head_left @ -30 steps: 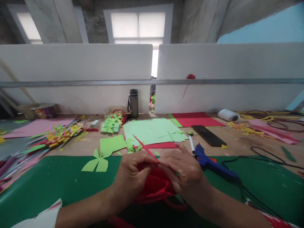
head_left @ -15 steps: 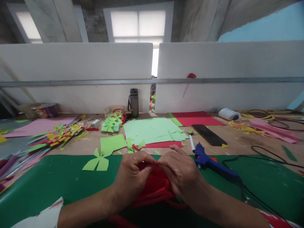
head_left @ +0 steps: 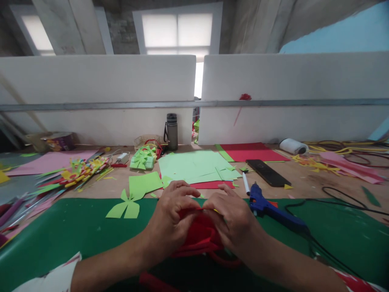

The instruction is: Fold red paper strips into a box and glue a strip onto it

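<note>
Between my two hands is a piece of red craft material (head_left: 202,233), folded or curled, its lower part drooping in loops. My left hand (head_left: 173,219) pinches its upper edge from the left, thumb underneath and fingers raised above. From the other side my right hand (head_left: 232,219) pinches the same edge, the fingertips of both hands almost meeting. Whether it is paper or felt I cannot tell. Below, a red strip (head_left: 154,282) lies on the green mat (head_left: 88,235). Just right of my right hand rests a blue glue gun (head_left: 270,209).
Light green sheets (head_left: 191,164), cut green leaf shapes (head_left: 126,207) and a red sheet (head_left: 252,152) lie beyond the mat. A black phone (head_left: 267,172), a white marker (head_left: 245,183) and a dark bottle (head_left: 172,132) are there too. The glue gun's black cord (head_left: 326,253) runs right.
My left fingers have lifted and spread a little higher over the red piece. My right fingers have shifted slightly; both hands still pinch its edge.
</note>
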Demonstrator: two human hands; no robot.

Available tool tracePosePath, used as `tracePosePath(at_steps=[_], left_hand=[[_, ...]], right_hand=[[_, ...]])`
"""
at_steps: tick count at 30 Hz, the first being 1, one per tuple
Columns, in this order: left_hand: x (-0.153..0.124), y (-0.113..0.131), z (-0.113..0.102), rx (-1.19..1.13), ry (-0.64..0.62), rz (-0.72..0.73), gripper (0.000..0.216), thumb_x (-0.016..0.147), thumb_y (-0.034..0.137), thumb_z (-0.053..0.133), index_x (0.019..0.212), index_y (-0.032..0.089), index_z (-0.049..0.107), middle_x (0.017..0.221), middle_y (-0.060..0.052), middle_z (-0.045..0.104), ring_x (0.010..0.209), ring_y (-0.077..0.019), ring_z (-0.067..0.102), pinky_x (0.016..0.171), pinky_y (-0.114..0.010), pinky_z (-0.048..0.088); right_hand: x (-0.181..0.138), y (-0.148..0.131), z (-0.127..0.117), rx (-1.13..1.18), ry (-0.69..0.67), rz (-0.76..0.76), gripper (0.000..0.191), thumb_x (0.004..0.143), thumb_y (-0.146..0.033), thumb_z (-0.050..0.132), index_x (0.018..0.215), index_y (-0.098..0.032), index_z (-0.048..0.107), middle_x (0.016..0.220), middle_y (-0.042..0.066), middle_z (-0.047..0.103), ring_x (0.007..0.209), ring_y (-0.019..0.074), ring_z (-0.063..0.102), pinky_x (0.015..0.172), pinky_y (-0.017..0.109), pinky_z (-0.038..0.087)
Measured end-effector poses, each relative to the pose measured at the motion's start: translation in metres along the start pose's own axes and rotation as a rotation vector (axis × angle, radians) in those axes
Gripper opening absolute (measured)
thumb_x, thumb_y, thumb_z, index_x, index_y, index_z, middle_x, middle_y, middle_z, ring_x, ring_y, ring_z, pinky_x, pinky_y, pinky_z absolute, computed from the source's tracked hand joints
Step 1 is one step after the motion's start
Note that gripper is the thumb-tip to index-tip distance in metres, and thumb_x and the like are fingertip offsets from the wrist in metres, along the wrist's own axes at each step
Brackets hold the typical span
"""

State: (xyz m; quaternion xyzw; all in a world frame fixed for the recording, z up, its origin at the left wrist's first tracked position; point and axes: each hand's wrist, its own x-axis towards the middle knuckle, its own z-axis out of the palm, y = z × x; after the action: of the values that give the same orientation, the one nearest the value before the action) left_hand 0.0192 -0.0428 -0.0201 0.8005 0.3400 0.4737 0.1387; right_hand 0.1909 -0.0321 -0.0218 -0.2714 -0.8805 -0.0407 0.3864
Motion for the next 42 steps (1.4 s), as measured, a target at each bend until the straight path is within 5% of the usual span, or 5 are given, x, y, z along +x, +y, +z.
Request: tracePosePath(at_steps=[6,29,42], left_hand=[[-0.001,0.0008,0.0001,0.03,-0.008,-0.002,0.02,0.074,0.001,0.055,0.076,0.018,0.065,0.095,-0.006,0.067,0.098,-0.022,0.05,0.09,-0.044,0.04],[-0.0028,-0.0073,0.0015,0.13,0.009,0.085,0.021,0.072,0.0,0.055,0.076,0.018,0.065,0.104,-0.006,0.066,0.106,-0.0239,0.048,0.094,-0.049,0.038],[-0.0009,-0.0007,-0.0011,0.119,-0.019,0.074,0.024,0.067,-0.003,0.055,0.072,0.018,0.067,0.101,-0.007,0.067,0.105,-0.023,0.051,0.097,-0.047,0.036]], right_hand=[[-0.0022,-0.0012,0.0021,0.009,-0.046,0.058,0.023,0.085,-0.006,0.035,0.071,-0.017,0.049,0.064,0.001,0.05,0.06,0.0146,0.043,0.068,0.033,0.036],[-0.0054,0.0013,-0.0017,-0.057,-0.123,0.043,0.025,0.081,-0.002,0.036,0.075,-0.017,0.056,0.065,0.0,0.06,0.061,0.014,0.054,0.097,0.044,0.024],[-0.0069,-0.0031,-0.0006,-0.139,-0.083,-0.014,0.024,0.077,-0.001,0.035,0.073,-0.016,0.054,0.065,0.002,0.056,0.064,0.0164,0.051,0.091,0.046,0.03]])
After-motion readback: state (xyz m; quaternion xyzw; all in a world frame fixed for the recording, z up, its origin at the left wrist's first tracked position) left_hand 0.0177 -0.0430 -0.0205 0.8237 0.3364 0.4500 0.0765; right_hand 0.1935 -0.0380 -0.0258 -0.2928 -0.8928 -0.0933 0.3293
